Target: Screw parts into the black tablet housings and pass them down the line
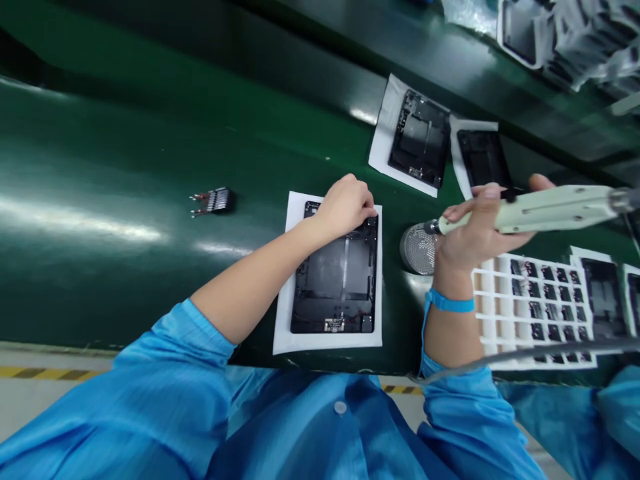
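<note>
Tablet shell: is lying on the green surface, directly in front of the body, with its dark interior facing up and a pale strip running lengthwise along its middle.
White sheet: is spreading under the tablet shell, its border showing around the dark frame.
Small circuit board: is sitting inside the shell, at the end nearest the body.
White gridded tray: is resting to the right, near the front edge of the surface, its compartments holding rows of small black parts.
Blue wristband: is circling the right wrist.
Perforated metal cup: is standing between the tablet shell and the right hand, just under the tool's front end.
Right grip: is grasping the electric screwdriver, fingers wrapping around its body.
Electric screwdriver: is slanting slightly, its dark nose pointing left over the cup's rim.
Left grip: is bending its fingers down at the shell's far right corner; whether it is pinching anything, I cannot tell.
Bundle of black and metallic parts: is lying well apart on the left, its short wires pointing left.
Second tablet shell: is resting farther off on its own white sheet.
Third shell: is lying just beside that one, partly hidden behind the right hand.
Stacked wrapped pieces: are filling the far right corner, too blurred to tell apart.
</note>
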Available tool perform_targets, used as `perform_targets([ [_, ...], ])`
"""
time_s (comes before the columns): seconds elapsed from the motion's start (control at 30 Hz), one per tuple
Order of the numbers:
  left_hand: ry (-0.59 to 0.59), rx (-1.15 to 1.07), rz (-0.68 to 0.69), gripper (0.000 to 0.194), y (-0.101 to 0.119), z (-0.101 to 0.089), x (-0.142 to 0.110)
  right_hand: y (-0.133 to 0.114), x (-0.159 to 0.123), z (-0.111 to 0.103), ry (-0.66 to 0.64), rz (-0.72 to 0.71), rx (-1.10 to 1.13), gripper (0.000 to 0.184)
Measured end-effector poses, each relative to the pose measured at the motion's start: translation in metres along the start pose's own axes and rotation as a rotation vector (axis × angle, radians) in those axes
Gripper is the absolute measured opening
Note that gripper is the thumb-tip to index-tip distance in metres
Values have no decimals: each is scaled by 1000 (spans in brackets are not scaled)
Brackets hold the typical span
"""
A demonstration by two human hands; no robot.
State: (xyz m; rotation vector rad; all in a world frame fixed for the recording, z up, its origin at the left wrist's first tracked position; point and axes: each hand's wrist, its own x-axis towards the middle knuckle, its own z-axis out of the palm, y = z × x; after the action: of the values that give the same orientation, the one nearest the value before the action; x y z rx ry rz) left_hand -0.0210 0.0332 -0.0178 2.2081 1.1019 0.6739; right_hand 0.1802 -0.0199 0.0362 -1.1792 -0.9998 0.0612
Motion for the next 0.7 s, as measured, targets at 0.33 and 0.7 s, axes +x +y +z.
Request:
perform_targets([
  [0.33,-36,-4,3,13,2,-2,2,-11,-36,59,-219,43,145,44],
  [0.7,-49,-35,-31,12,4,-2,4,1,-42,57,-333,1,40,49],
])
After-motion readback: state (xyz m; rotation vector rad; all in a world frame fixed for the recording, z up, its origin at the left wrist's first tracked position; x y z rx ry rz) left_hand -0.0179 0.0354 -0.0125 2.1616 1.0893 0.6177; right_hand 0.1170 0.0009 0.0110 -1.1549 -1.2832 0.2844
